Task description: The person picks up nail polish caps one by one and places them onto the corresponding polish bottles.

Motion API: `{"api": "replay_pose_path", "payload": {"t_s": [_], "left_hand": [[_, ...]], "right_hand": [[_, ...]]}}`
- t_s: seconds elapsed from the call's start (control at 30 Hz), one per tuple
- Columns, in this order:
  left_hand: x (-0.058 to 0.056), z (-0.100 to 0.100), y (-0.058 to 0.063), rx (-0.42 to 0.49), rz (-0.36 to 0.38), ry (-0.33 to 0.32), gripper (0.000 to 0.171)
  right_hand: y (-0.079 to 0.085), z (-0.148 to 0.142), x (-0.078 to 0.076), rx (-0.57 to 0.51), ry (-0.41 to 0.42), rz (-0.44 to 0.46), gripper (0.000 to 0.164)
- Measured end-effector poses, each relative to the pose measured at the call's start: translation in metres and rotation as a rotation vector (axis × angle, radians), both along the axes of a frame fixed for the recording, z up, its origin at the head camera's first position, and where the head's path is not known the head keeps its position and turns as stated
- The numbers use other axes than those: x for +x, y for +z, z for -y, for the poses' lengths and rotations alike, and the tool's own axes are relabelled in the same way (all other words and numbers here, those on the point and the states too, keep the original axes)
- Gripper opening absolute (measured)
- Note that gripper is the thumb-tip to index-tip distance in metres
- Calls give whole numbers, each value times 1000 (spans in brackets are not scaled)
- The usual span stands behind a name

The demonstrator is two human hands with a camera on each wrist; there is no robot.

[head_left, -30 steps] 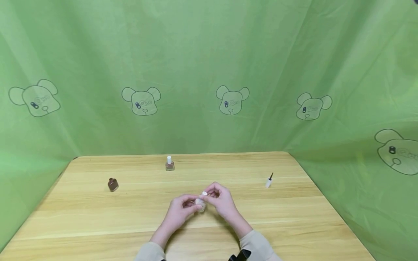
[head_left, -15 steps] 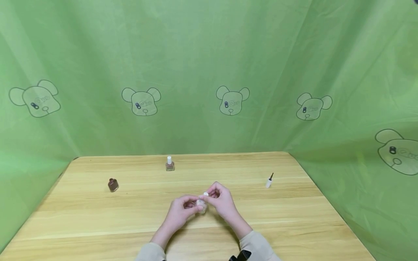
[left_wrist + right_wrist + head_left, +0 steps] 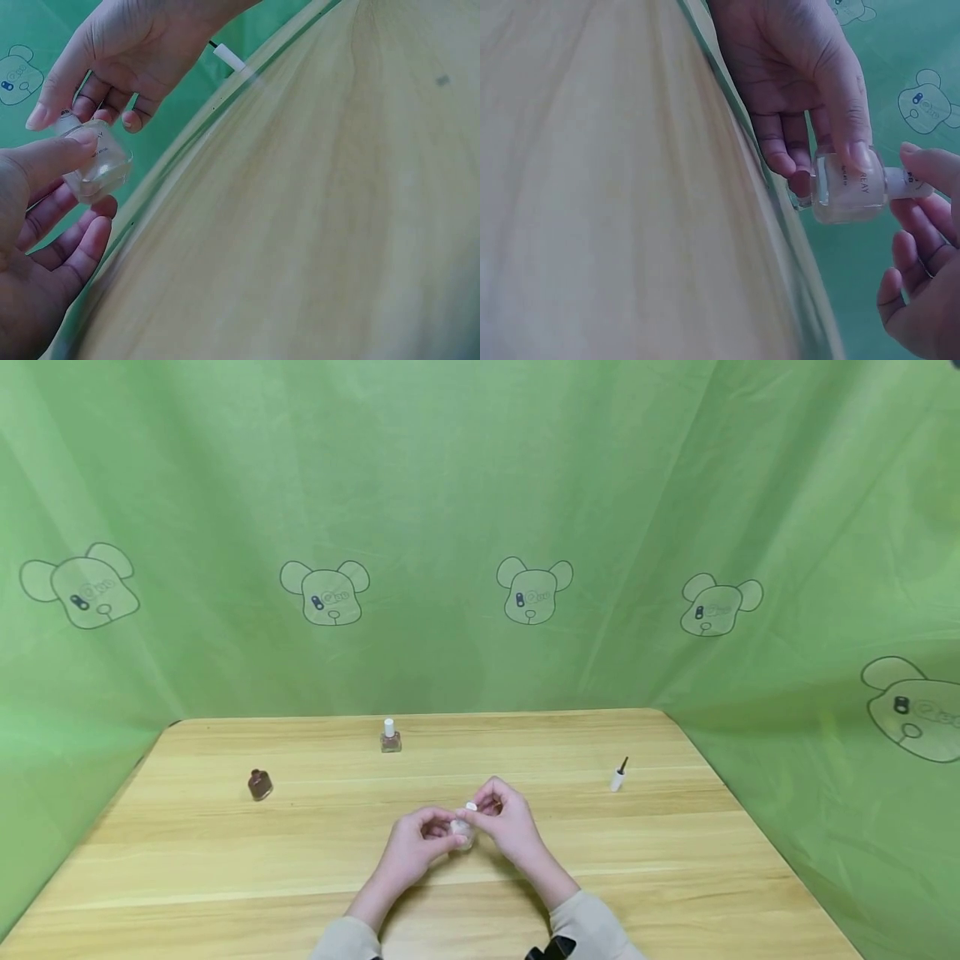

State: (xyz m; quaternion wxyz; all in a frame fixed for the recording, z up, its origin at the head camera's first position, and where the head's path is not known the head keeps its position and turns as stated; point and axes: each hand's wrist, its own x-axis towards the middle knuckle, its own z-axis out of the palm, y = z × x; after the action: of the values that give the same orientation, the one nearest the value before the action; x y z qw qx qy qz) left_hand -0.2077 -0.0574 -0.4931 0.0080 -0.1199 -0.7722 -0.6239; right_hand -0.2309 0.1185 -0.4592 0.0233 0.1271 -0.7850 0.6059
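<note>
Over the table (image 3: 225,860), a clear bottle (image 3: 844,201) is gripped by the left hand (image 3: 411,845), apparently for steadiness; its white cap (image 3: 909,184) is pinched by the right hand (image 3: 514,827). Beyond, an uncapped brown bottle (image 3: 260,787) and a brush cap (image 3: 617,781) are set toward left and right edges, seemingly for room, a capped bottle (image 3: 391,742) near the far edge.

Bottle (image 3: 846,195) partly covered by left hand (image 3: 405,845); start of label word hidden under thumb in right wrist view, print too small to read in head view. White cap (image 3: 907,183) partly behind right hand (image 3: 517,828). Tip of loose brush cap (image 3: 617,778) too small to make out. Grey spot (image 3: 442,79) on desk (image 3: 225,860) blurred, nature unclear. Sleeves (image 3: 594,927) and black strap (image 3: 553,948) cut by bottom edge of head view; rightmost bear print (image 3: 918,714) cut by right edge.
</note>
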Motion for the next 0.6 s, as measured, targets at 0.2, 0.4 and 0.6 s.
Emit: {"api": "replay_pose_path", "payload": {"t_s": [0.2,0.4,0.6], "left_hand": [[-1,1,-2,26,29,24,37],[-4,1,-3,56,41,60,38],[-11,4,-4,86,42,107,36]], "right_hand": [[0,-2,-3,45,38,-18,22],[1,-9,-8,65,2,6,23],[20,-16,-5,47,-63,3,18]]}}
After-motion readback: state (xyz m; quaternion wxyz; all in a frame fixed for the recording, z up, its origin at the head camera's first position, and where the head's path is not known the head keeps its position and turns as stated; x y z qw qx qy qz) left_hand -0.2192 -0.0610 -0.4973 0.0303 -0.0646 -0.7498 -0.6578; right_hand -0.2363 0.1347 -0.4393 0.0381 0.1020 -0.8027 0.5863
